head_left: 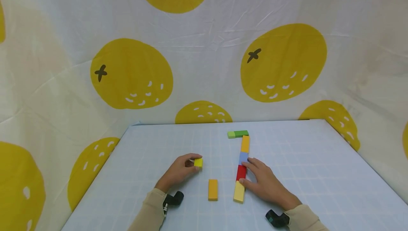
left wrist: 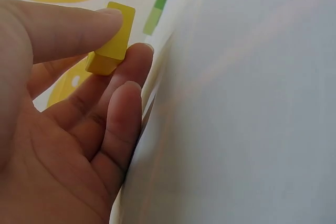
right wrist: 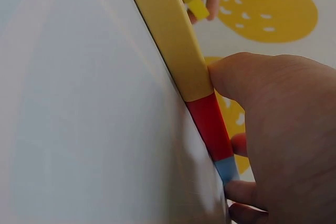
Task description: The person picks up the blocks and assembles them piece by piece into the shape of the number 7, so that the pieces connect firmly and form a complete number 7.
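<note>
My left hand [head_left: 180,170] pinches a small bright yellow block [head_left: 198,163] between thumb and fingers, above the left-middle of the table. In the left wrist view the thumb lies across one face of that yellow block [left wrist: 122,38]. My right hand [head_left: 266,180] rests along a straight row of blocks, its fingers loosely spread. This row runs from a pale yellow block [head_left: 238,192] through a red block [head_left: 241,173] and a blue block [head_left: 243,158] to an orange block [head_left: 245,144]. Its thumb touches the pale yellow block [right wrist: 173,40] near the red joint; fingertips meet the blue block [right wrist: 227,170].
A separate orange block [head_left: 213,190] lies between the hands. Beyond the row's far end, a light green block [head_left: 231,134] and a darker green block [head_left: 241,133] sit end to end, crosswise. The pale table [head_left: 318,167] backs onto a fruit-printed curtain [head_left: 207,64].
</note>
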`<action>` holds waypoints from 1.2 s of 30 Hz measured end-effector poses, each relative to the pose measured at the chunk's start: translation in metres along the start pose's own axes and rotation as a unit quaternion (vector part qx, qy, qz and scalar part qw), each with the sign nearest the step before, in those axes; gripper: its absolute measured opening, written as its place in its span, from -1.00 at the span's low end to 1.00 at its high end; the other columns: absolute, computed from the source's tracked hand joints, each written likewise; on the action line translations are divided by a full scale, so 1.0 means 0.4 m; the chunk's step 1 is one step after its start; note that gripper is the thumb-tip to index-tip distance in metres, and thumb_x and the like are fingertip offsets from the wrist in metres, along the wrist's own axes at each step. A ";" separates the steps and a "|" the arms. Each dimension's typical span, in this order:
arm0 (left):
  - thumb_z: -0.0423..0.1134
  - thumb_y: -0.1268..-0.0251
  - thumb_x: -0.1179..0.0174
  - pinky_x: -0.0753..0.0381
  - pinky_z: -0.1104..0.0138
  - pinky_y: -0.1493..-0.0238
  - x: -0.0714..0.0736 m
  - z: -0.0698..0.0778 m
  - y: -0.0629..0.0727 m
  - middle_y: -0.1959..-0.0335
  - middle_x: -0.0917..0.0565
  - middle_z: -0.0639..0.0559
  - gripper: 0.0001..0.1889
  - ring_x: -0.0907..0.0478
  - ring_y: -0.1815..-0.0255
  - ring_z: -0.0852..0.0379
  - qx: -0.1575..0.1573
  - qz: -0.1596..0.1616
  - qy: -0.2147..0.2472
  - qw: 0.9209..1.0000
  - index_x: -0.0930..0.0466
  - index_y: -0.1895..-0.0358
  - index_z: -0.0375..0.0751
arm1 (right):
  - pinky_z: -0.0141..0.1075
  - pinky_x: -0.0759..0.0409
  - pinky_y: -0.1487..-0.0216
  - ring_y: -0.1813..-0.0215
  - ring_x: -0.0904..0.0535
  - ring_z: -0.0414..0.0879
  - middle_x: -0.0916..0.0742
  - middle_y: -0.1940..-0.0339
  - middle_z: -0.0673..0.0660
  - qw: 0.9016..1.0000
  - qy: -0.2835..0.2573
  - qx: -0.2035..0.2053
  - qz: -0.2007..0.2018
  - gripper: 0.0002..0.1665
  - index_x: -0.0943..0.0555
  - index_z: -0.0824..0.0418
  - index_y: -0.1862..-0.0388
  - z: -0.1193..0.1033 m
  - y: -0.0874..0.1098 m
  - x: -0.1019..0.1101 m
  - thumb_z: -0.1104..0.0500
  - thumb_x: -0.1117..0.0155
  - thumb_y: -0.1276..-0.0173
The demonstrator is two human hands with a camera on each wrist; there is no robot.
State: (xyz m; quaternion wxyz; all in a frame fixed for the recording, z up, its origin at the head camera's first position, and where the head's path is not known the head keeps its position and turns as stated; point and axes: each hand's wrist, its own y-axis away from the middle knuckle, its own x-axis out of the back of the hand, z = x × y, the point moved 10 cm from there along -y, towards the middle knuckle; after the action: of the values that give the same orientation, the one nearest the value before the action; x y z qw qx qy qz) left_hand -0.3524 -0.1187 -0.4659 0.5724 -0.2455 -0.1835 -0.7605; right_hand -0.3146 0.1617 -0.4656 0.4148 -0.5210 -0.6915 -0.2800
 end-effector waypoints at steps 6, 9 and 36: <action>-0.19 -0.32 -0.33 -0.55 0.17 -0.02 -0.003 0.003 0.002 -0.09 -0.62 0.20 -0.62 -0.53 0.08 0.12 -0.001 0.000 -0.014 1.000 -0.63 -0.20 0.11 | 0.27 -0.36 -0.31 -0.47 -0.26 0.17 -0.40 -0.49 0.15 1.000 0.002 0.000 -0.002 -0.15 -0.47 0.01 -0.42 0.001 -0.001 -0.001 -0.36 -0.31 -0.27; -0.16 -0.33 -0.33 -0.56 0.16 -0.02 -0.001 0.003 0.000 -0.09 -0.62 0.19 -0.62 -0.53 0.08 0.11 0.003 0.001 -0.013 1.000 -0.63 -0.20 0.11 | 0.26 -0.36 -0.31 -0.47 -0.26 0.17 -0.40 -0.49 0.14 1.000 0.001 0.001 0.000 -0.15 -0.47 0.01 -0.43 0.001 0.001 0.000 -0.36 -0.31 -0.27; -0.17 -0.32 -0.31 -0.63 0.23 0.26 -0.011 0.011 -0.089 0.02 -0.62 0.13 -0.63 -0.57 0.23 0.06 0.036 -0.006 0.020 0.999 -0.63 -0.18 0.07 | 0.25 -0.33 -0.33 -0.48 -0.25 0.17 -0.40 -0.49 0.13 1.000 -0.011 -0.005 -0.006 -0.16 -0.46 -0.01 -0.43 0.005 0.000 0.000 -0.36 -0.31 -0.27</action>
State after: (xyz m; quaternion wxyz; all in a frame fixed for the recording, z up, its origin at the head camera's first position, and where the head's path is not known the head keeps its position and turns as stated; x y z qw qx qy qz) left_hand -0.3848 -0.1030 -0.4646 0.5797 -0.2080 -0.2011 -0.7617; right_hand -0.3152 0.1633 -0.4668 0.4028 -0.5219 -0.6976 -0.2806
